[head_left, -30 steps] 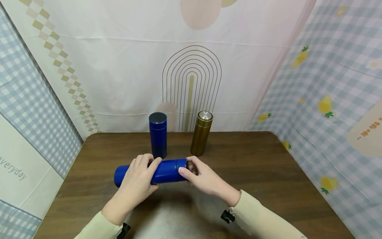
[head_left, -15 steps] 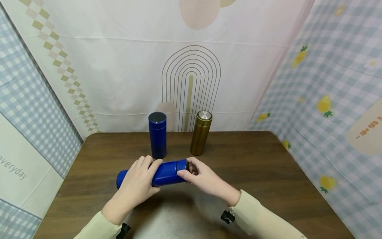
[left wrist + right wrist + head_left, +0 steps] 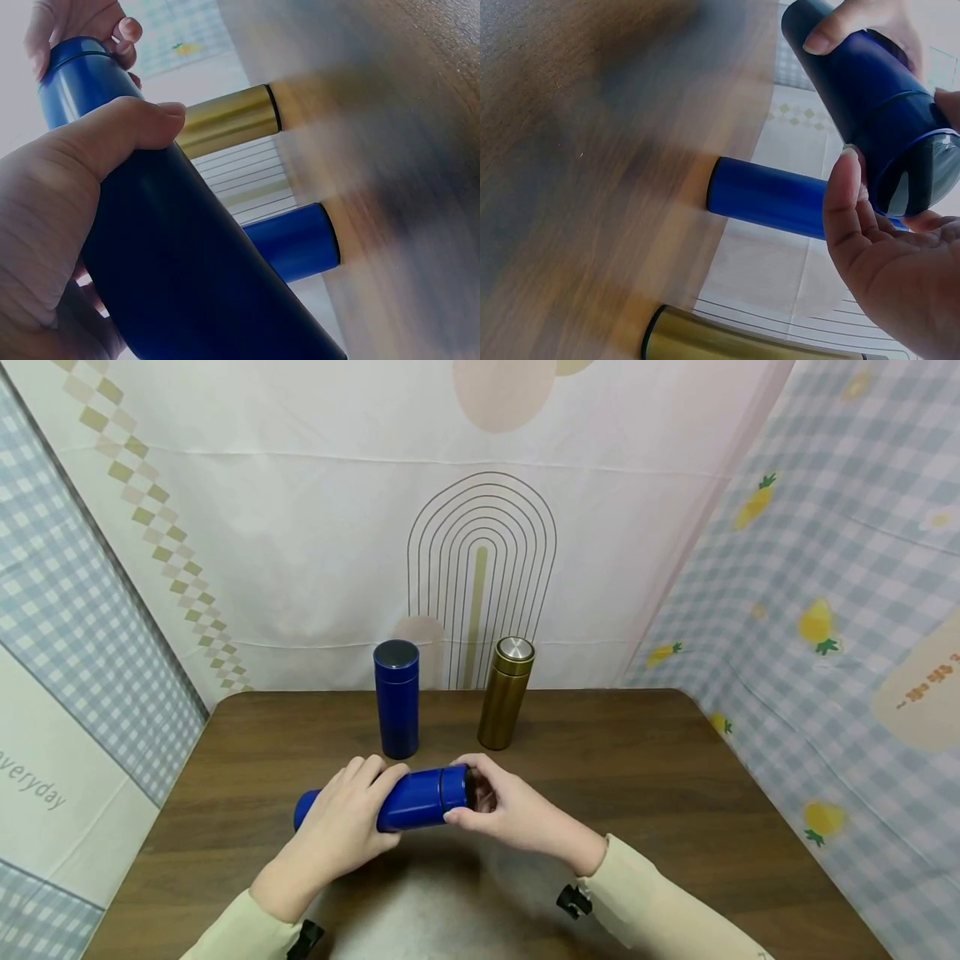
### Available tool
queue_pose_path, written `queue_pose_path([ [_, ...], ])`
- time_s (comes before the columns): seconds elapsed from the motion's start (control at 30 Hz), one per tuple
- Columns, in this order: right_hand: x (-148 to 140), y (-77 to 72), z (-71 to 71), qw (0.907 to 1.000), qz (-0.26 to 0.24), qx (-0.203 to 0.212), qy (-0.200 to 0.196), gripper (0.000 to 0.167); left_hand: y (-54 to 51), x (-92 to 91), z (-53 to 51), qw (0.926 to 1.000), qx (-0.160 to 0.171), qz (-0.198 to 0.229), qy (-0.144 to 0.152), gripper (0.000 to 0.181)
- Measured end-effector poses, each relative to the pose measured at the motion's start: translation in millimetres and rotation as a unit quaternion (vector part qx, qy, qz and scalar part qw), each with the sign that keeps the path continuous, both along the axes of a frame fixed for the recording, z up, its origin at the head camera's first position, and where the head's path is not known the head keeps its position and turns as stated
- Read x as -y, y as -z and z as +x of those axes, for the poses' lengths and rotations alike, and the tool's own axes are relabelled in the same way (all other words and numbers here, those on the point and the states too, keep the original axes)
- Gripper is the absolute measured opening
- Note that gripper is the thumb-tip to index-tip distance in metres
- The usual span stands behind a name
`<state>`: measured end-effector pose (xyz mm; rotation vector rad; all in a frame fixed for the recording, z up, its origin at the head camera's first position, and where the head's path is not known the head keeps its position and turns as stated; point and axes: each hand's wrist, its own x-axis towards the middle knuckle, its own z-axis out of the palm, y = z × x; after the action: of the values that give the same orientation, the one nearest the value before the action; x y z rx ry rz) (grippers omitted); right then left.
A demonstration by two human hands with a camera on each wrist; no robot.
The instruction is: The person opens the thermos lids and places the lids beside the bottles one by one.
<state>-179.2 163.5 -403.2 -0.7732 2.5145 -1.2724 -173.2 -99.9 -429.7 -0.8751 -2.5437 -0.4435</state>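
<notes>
A blue thermos point(image 3: 411, 800) lies nearly level above the table, its lid point(image 3: 453, 787) toward the right. My left hand point(image 3: 337, 822) wraps round its body, with the thumb across the near side in the left wrist view. At the other end my right hand point(image 3: 513, 807) holds the lid, thumb near the seam and fingers round the far side. The lid's glossy dark top point(image 3: 919, 176) shows in the right wrist view. Behind the hands stand a second blue thermos point(image 3: 397, 702) and a gold thermos point(image 3: 506, 697) with a silver top, both upright.
The brown wooden table point(image 3: 645, 752) carries all of this. A white patterned cloth point(image 3: 315, 543) hangs at its back edge. Checked cloths flank it, one on the left point(image 3: 82, 552) and one with pineapples on the right point(image 3: 847, 568).
The held thermos has tipped slightly, its left end a little lower. My right hand's thumb has slid down along the lid, and its fingers have shifted round it. The standing thermoses stay put.
</notes>
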Motion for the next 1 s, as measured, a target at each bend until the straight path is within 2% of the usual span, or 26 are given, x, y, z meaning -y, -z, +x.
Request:
queue_pose_path([
  [0.23, -1.2, -1.1, -0.5, 0.9991, 0.01, -0.032, -0.026, 0.064, -0.3, -0.5, 0.3, 0.9998, 0.018, -0.003, 0.0, 0.076],
  [0.33, -0.4, -0.4, -0.2, 0.9991, 0.002, -0.036, -0.021, 0.067, -0.3, -0.4, 0.8, 0.9996, 0.026, 0.004, -0.003, 0.076],
  [0.5, 1.9, 0.8, -0.2, 0.9978, -0.049, 0.017, 0.041, 0.064, 0.6, -0.3, 2.7, 0.9991, 0.035, 0.021, -0.014, 0.078],
  [0.6, 2.7, 0.9, -1.0, 0.9925, -0.074, 0.054, 0.081, 0.057, 0.7, -0.3, 3.2, 0.9993, 0.024, 0.021, -0.018, 0.079],
  [0.67, 2.8, 0.5, -1.2, 0.9909, -0.066, 0.068, 0.096, 0.055, 0.1, -0.7, 3.2, 0.9997, 0.01, 0.018, -0.015, 0.078],
  [0.83, 2.8, -0.7, 0.1, 0.9915, -0.018, 0.085, 0.097, 0.058, -1.2, -3.2, 3.3, 0.9998, -0.015, 0.016, -0.004, 0.077],
  [1.0, 2.3, -0.4, 0.6, 0.9918, -0.007, 0.091, 0.089, 0.058, -1.2, -4.6, 4.3, 0.9998, -0.017, 0.012, -0.002, 0.077],
])
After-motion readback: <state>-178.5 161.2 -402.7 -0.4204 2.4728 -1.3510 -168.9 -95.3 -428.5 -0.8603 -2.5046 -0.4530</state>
